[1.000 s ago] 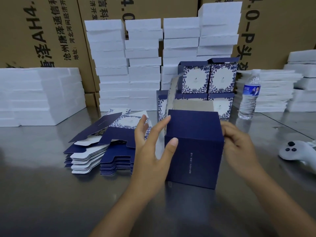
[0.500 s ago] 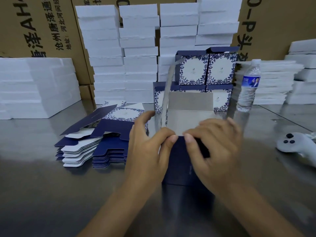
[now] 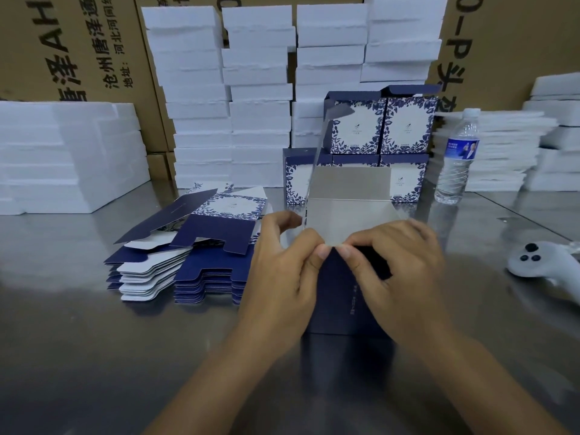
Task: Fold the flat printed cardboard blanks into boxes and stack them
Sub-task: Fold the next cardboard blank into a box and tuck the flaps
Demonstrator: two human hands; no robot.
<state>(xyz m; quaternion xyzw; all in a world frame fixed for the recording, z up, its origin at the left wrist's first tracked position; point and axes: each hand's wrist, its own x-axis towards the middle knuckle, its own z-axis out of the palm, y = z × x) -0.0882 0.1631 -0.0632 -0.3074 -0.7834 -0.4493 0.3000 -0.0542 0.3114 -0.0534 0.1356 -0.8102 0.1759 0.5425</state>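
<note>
A grey metal surface [image 3: 94,356] carries stacked blue-and-white cardboard boxes [image 3: 405,124] at one o'clock and a pile of flat navy cardboard blanks [image 3: 204,271] at nine. At centre stands a half-folded navy cardboard box [image 3: 345,296]; left hand [image 3: 282,277] and right hand [image 3: 405,277] pinch its near rim, fingers curled, probably creasing a flap.

Box in work [image 3: 340,296]: navy, upright before me, top flaps open, grey inside showing.
Flat blanks [image 3: 207,277]: fanned pile, left of it.
Finished boxes [image 3: 408,127]: stacked behind it in two tiers.

Steel table [image 3: 78,356], cardboard-carton wall [image 3: 518,42]
</note>
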